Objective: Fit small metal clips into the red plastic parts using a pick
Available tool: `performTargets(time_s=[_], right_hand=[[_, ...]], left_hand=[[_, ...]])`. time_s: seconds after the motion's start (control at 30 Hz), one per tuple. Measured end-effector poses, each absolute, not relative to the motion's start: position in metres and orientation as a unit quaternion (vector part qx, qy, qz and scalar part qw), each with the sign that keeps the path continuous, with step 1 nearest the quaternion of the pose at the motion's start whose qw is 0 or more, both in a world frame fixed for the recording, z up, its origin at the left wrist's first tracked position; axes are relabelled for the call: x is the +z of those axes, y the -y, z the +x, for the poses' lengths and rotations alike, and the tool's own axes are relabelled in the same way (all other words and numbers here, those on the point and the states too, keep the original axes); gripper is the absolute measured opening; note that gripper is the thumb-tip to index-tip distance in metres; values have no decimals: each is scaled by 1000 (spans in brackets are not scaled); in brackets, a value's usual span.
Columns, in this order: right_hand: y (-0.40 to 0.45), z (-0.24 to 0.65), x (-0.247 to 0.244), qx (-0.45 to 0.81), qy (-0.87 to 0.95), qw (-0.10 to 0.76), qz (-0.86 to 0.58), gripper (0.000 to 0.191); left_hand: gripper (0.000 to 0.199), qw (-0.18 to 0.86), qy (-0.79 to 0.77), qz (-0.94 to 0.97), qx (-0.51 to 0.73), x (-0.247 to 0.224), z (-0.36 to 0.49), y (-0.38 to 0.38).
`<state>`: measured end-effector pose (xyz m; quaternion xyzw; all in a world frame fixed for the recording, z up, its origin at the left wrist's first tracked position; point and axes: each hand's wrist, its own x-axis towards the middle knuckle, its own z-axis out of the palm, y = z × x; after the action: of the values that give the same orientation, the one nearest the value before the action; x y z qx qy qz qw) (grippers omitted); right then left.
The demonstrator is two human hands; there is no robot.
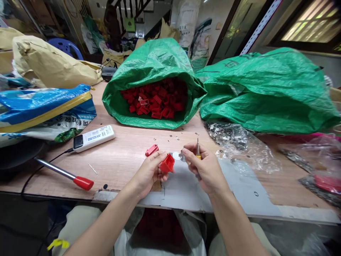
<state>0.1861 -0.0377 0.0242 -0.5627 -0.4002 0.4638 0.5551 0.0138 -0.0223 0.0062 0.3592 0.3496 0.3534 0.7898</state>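
Note:
A small red plastic part [167, 163], its hollow side showing, is gripped by the fingers of my left hand [151, 170]. Just to the right, my right hand [201, 163] is closed around a screwdriver-like tool [198, 151] with a yellow handle and a thin metal tip pointing up. Its thumb and forefinger also pinch something small and dark, too small to name. Between the hands a round whitish disc [176, 155] shows on the table. Another red part [152, 150] lies behind my left hand.
A green sack [151, 60] opens toward me, full of red parts [157, 99]. Another green sack [269, 92] and a clear bag of metal pieces [239, 142] are at the right. At the left are a white device [94, 138], a red-handled lever [83, 182] and a blue bag [45, 106].

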Motion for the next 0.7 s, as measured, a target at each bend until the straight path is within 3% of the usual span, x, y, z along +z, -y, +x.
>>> performTargets(time_s=[0.07, 0.5, 0.7], right_hand=[[42, 172, 23, 488, 381, 572, -538, 37], [43, 155, 7, 355, 456, 615, -536, 19], [42, 154, 6, 403, 441, 609, -522, 24]], left_hand=[[32, 794, -337, 367, 349, 5, 13, 23], [32, 818, -288, 350, 355, 2, 9, 20], [31, 815, -285, 343, 369, 0, 10, 18]])
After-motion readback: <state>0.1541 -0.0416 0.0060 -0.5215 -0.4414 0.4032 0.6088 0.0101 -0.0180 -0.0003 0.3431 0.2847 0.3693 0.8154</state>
